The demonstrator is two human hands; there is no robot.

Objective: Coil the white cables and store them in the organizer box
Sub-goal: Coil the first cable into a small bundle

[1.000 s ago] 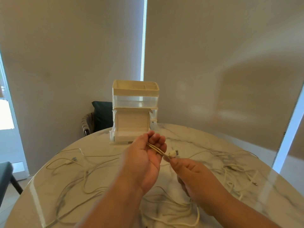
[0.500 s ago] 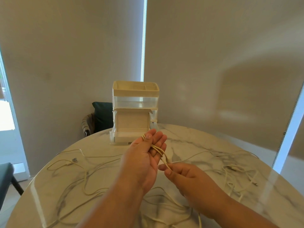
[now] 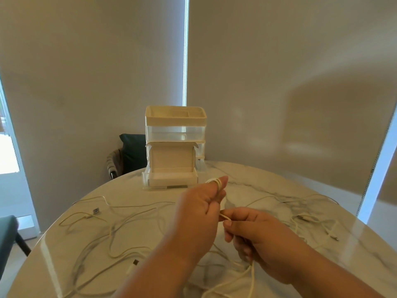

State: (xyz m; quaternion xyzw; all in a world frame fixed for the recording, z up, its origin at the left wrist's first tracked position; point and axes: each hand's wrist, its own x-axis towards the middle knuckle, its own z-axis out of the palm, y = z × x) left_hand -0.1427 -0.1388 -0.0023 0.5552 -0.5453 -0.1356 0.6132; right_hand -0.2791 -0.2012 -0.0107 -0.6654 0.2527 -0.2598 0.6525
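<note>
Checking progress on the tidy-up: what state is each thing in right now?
held cable, partly wound round left fingers, rest trailing
left hand, holds the loops
right hand, pinches the cable
loose cables, uncoiled on table
organizer box, front flap up

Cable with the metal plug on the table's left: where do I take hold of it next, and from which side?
Once the white cable being coiled is stored, pinch the cord just behind the metal plug, coming straight down from above. That end lies flat and free on the table, apart from the denser tangle, so probably the cleanest starting point.
</note>
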